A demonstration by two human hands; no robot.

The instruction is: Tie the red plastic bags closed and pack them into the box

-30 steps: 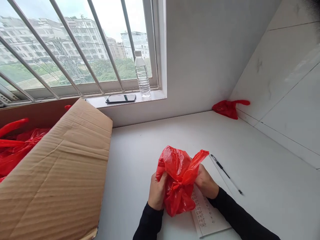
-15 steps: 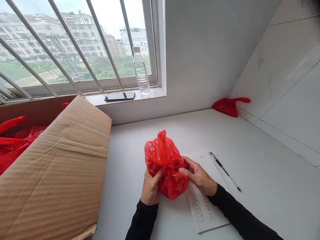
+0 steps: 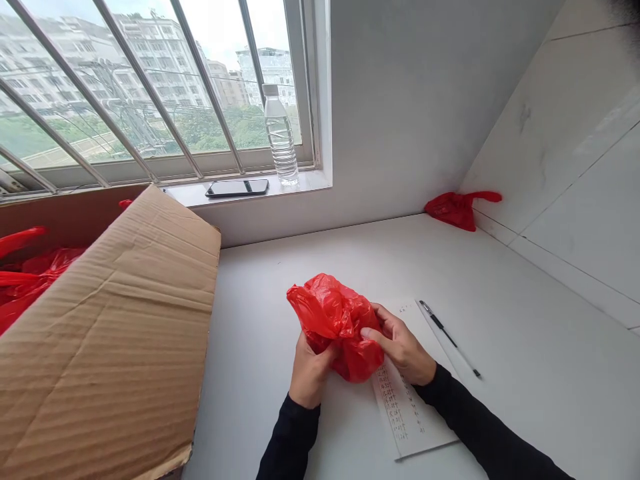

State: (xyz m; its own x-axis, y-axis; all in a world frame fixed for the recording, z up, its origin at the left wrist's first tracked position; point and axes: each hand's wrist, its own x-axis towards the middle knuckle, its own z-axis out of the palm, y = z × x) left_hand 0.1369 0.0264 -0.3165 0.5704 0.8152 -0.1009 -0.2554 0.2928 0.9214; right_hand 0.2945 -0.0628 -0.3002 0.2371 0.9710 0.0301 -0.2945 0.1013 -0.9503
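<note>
A tied red plastic bag is held up over the white table between both hands. My left hand grips its lower left side, thumb on the front and fingers hidden behind or under it. On the right side, my right hand closes on the bag, thumb in front near the knot. What the bag contains cannot be seen. Below my right hand lies a paper pad with handwritten columns, partly covered by the hand and sleeve. Beside the pad rests a black and clear pen.
A large cardboard box with several red bags inside stands at the left, its flap folded out. A phone and a water bottle are on the windowsill. Another red bag sits in the table's back right corner.
The red bag has turned in my hands: its tied top, upright before, now leans to the left. My left hand has shifted slightly right and up with it.
</note>
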